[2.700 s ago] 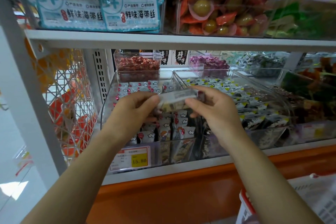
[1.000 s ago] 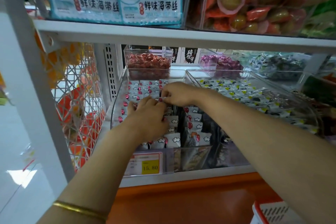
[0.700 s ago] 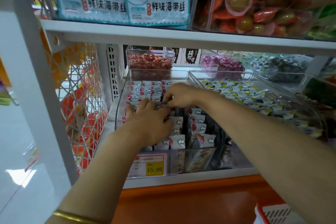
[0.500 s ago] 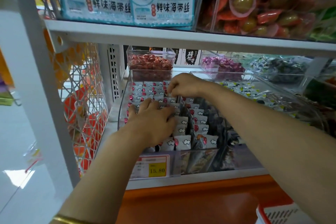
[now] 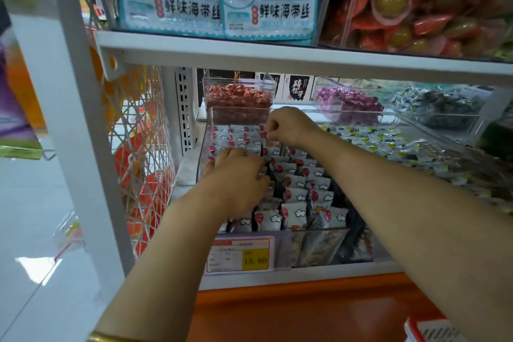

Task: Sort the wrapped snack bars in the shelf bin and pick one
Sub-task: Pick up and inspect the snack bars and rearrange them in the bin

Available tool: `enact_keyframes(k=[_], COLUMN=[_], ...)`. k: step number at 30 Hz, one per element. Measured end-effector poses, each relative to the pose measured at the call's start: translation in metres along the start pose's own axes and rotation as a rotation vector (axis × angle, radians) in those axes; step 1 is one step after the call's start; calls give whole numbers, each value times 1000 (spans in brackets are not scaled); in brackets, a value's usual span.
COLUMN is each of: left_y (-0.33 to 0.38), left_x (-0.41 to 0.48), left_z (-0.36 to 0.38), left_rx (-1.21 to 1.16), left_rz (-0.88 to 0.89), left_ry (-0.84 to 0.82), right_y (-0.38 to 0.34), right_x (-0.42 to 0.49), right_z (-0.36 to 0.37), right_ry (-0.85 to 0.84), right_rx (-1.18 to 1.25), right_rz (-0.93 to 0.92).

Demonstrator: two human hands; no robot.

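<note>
Wrapped snack bars, small white packets printed with a red balloon and clouds (image 5: 294,198), stand on edge in rows inside the clear plastic shelf bin (image 5: 202,153) on the middle shelf, behind the yellow-and-white price label (image 5: 240,254). The left hand (image 5: 238,178) lies palm-down over the near-left rows, fingers stretched toward the far end and gripping nothing. The right hand (image 5: 288,125) reaches over the far rows with its fingers curled in a narrow pinch on the top edge of one bar. Judgement: the step in hand is straightening the rows, no bar lifted out yet. To do it well, use the flat left hand as a stop so the near packets do not topple, and draw the pinched bar upright with the right, taking one wrapper at a time. Pull along the row, not sideways, since the right column looks looser and a few packets there lean. Mind the box of red candies (image 5: 238,97) just beyond the right knuckles. The wrappers look slick and light; a firm pinch on the crimped edge should serve.
</note>
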State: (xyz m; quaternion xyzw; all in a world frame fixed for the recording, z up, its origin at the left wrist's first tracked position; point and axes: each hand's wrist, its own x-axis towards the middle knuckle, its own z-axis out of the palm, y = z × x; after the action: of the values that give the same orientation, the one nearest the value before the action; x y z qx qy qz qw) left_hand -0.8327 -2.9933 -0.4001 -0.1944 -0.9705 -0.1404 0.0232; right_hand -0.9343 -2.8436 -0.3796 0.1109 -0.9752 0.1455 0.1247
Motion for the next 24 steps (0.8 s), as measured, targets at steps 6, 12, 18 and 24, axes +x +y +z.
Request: enact_keyframes(k=[6, 12, 18, 24], left_y=[3, 9, 20, 20], left_x=[-3, -16, -35, -39], left_z=[-8, -11, -6, -5], left_rx=[-213, -467, -683, -896], left_rz=[-51, -91, -84, -97], left_ry=[167, 321, 221, 303], right_y=[4, -3, -8, -8], right_x=[-32, -110, -167, -180], right_z=[-29, -40, -28, -30], right_ry=[371, 698, 553, 526], right_rx=[166, 443, 945, 1333], right_rz=[25, 45, 252, 301])
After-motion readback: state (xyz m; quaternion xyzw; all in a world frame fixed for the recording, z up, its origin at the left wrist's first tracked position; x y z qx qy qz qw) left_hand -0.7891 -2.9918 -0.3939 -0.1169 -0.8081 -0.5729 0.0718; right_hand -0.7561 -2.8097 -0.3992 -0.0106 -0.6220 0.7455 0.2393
